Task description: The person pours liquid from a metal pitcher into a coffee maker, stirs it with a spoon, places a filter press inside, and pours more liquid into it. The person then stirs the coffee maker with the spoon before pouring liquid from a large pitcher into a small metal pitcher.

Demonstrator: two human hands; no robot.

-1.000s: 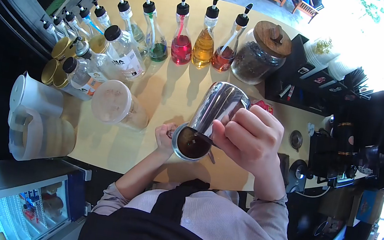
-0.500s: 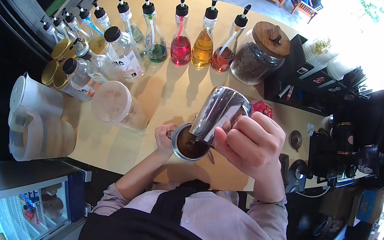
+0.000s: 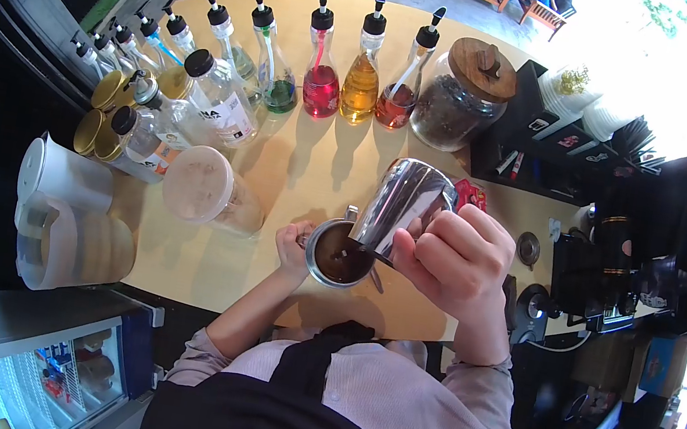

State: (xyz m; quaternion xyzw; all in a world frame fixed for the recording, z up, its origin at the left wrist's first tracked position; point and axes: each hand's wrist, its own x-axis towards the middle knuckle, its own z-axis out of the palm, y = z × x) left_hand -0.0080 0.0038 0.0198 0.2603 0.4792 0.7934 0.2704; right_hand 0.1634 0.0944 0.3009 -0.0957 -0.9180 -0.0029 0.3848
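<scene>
In the head view, a round metal cup (image 3: 339, 254) with brown liquid inside is held over the table's near side. My left hand (image 3: 293, 245) is closed round the handle on its left. A shiny metal pitcher (image 3: 401, 205) is tilted, its lower left edge at the cup's right rim. My right hand (image 3: 456, 262) grips the pitcher from the right, fingers curled. A few pale spots show on the brown surface. Part of a spoon or similar thin utensil (image 3: 377, 281) shows just right of the cup.
Pump bottles with coloured syrup (image 3: 323, 78) line the table's far edge, beside a wooden-lidded jar (image 3: 462, 99). A lidded tub (image 3: 199, 184) and white containers (image 3: 70, 174) stand left. A red packet (image 3: 471, 194) lies behind the pitcher; a black organizer (image 3: 508, 155) is at right.
The pitcher and my right hand have shifted slightly right, uncovering more of the cup. Pale spots now show on the liquid. My left hand has hardly moved.
</scene>
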